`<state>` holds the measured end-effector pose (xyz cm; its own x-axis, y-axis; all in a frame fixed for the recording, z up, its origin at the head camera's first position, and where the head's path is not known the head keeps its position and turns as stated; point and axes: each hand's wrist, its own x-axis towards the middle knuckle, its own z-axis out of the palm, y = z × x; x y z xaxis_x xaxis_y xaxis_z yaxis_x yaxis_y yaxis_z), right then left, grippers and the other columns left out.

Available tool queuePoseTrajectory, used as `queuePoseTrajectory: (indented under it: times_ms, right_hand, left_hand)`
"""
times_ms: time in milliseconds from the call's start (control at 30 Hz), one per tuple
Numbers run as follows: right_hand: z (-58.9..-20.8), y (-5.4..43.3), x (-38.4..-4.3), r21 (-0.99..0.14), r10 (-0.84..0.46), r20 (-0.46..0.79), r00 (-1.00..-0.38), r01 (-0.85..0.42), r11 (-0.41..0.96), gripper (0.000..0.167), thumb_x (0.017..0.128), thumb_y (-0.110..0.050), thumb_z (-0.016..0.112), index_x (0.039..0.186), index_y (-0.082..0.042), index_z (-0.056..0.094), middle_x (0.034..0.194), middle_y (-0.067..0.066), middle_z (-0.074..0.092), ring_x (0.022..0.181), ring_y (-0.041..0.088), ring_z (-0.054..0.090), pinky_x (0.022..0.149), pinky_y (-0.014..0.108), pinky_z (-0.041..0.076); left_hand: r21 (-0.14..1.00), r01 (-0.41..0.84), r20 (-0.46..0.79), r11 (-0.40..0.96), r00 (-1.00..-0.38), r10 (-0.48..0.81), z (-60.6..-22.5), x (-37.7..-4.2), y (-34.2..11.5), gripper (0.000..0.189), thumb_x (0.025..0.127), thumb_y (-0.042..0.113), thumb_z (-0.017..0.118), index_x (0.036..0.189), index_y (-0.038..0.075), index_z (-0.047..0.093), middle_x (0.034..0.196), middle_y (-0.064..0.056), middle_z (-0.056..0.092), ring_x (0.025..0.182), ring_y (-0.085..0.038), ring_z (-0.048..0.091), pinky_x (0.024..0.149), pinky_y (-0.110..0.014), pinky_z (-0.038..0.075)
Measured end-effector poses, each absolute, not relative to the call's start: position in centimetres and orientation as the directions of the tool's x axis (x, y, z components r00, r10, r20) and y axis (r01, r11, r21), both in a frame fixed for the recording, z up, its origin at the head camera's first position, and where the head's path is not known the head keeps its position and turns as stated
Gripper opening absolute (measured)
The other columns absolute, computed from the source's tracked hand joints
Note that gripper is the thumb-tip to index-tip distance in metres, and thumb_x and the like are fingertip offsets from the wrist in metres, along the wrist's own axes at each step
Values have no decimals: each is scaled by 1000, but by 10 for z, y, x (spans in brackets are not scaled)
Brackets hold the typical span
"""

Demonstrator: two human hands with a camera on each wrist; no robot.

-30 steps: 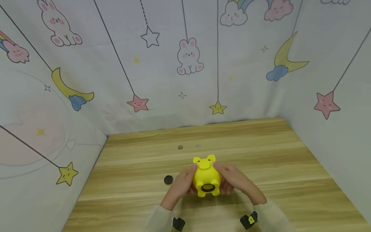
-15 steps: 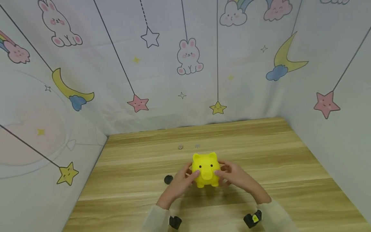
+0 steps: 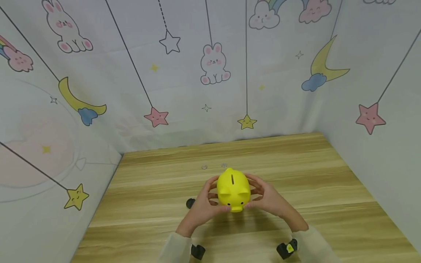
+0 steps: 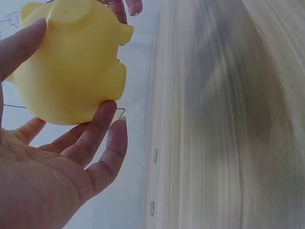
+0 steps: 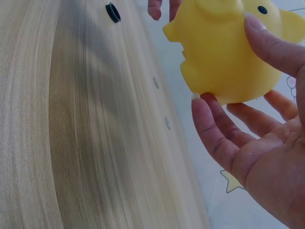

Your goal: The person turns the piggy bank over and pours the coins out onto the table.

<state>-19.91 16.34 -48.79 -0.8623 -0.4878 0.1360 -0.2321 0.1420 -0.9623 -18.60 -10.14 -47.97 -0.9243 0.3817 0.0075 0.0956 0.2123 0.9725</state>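
A yellow piggy bank (image 3: 232, 185) is held above the table between both hands, its coin slot facing up and its snout toward the person. My left hand (image 3: 203, 204) grips its left side, thumb by the snout and fingers around the body. On the other side my right hand (image 3: 268, 199) holds it the same way. The left wrist view shows the piggy bank (image 4: 71, 62) raised off the wood, fingertips at its legs. In the right wrist view one eye of the piggy bank (image 5: 224, 57) shows beside the thumb. Its underside is hidden in the head view.
A round black plug (image 3: 190, 203) lies on the wooden table (image 3: 148, 190), partly behind the left hand. Two coins lie farther back, a left coin (image 3: 204, 167) and a right coin (image 3: 224, 165). Printed fabric walls (image 3: 184, 91) enclose the table's back and sides.
Both hands have tipped the piggy bank from showing its underside opening, through face forward, to snout down with the slot on top. The left coin looks paler than before.
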Motion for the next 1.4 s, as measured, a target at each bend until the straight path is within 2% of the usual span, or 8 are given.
queuePoseTrajectory:
  times_ms: [400, 633, 867, 1000, 1100, 1167, 1300, 1400]
  right_hand:
    - [-490, 160, -197, -965, -471, 160, -867, -238, 110, 94, 81, -7, 83, 156, -7, 27, 154, 23, 34, 117, 41, 53, 82, 39, 56]
    - [-491, 153, -193, -879, -426, 323, -845, -435, 196, 94, 80, 0, 81, 155, -3, 25, 152, 20, 38, 122, 40, 52, 86, 37, 54]
    - [-494, 155, -192, -920, -450, 257, -855, -360, 158, 97, 80, -2, 82, 156, -4, 22, 154, 23, 33, 116, 39, 55, 83, 38, 55]
    - [-490, 161, -190, -957, -478, 154, -865, -252, 147, 84, 88, -10, 76, 154, 1, 25, 141, 26, 46, 105, 34, 60, 78, 38, 57]
    - [-485, 162, -188, -962, -464, 47, -885, -164, 216, 62, 98, -19, 64, 146, 8, 37, 115, 21, 62, 88, 34, 64, 68, 41, 57]
    - [-481, 159, -188, -954, -434, -29, -900, -104, 280, 50, 103, -31, 55, 134, 8, 51, 95, 16, 66, 78, 33, 65, 61, 43, 57]
    - [-476, 150, -188, -921, -348, -154, -925, 6, 389, 60, 104, -53, 40, 106, 0, 67, 69, 12, 65, 59, 26, 62, 49, 39, 53]
    - [-475, 147, -188, -905, -303, -202, -931, 59, 422, 65, 102, -60, 37, 100, -3, 69, 66, 12, 64, 54, 21, 60, 46, 34, 51]
  left_hand:
    - [970, 146, 64, 193, -924, 376, -483, -185, -100, 97, 78, 19, 87, 154, 24, 28, 152, -13, 36, 117, -30, 55, 92, -50, 48]
    - [911, 334, 234, 240, -900, 367, -486, -184, -98, 99, 78, 13, 87, 155, 26, 27, 156, -2, 32, 126, -31, 50, 92, -46, 50]
    - [936, 265, 160, 232, -906, 392, -486, -184, -100, 99, 78, 18, 87, 155, 28, 27, 154, -1, 33, 120, -30, 52, 89, -51, 51]
    - [957, 165, 59, 240, -917, 396, -485, -185, -102, 86, 86, 30, 80, 156, 21, 30, 134, -8, 48, 100, -26, 58, 81, -44, 54]
    - [959, 93, -20, 268, -919, 393, -482, -185, -102, 62, 97, 38, 65, 148, 10, 42, 107, -10, 55, 83, -28, 60, 70, -42, 55]
    - [956, 43, -74, 289, -922, 381, -480, -184, -99, 52, 102, 44, 53, 133, 3, 55, 91, -10, 58, 73, -27, 59, 63, -40, 54]
    - [934, -55, -172, 352, -935, 311, -477, -181, -90, 66, 102, 60, 36, 96, 1, 66, 70, -9, 63, 59, -19, 57, 55, -33, 50]
    - [922, -99, -210, 374, -940, 269, -476, -179, -86, 73, 100, 65, 32, 85, 2, 67, 65, -9, 64, 54, -17, 57, 52, -31, 50]
